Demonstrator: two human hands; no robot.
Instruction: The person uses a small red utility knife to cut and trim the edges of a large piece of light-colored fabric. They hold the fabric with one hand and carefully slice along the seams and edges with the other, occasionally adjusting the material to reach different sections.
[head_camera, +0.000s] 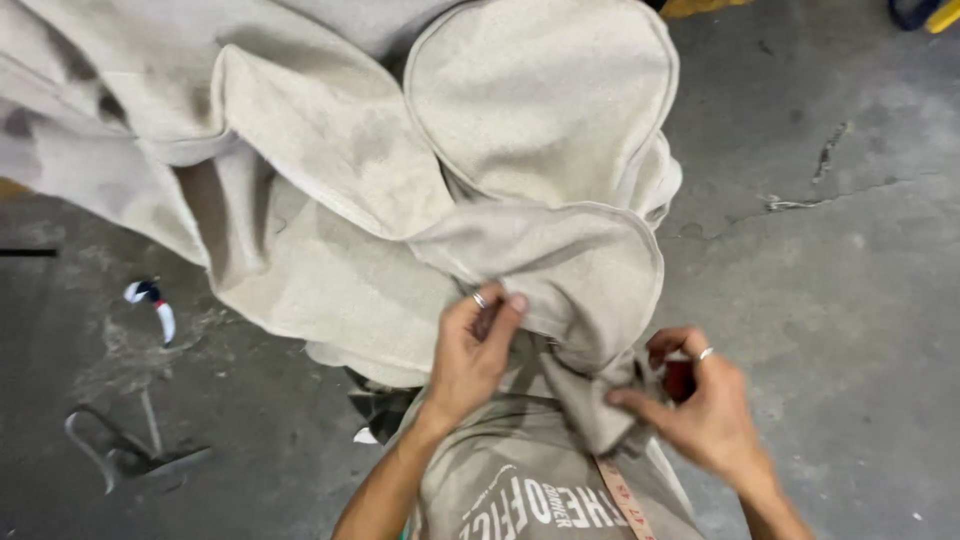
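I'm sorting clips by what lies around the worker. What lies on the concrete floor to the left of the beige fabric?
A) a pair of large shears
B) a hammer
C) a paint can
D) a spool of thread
A: large metal shears lie on the grey floor, left of the beige fabric that both hands grip.

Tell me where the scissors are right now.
Head view, lower left: the scissors lie on the concrete floor, left of the left hand, below the beige fabric.

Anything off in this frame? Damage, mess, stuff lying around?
The concrete floor has a crack on the right side. Scissors and a small white-and-dark tool lie loose on the floor at left. The beige fabric shows dark smudges. Both the left hand and right hand pinch its piped edge.
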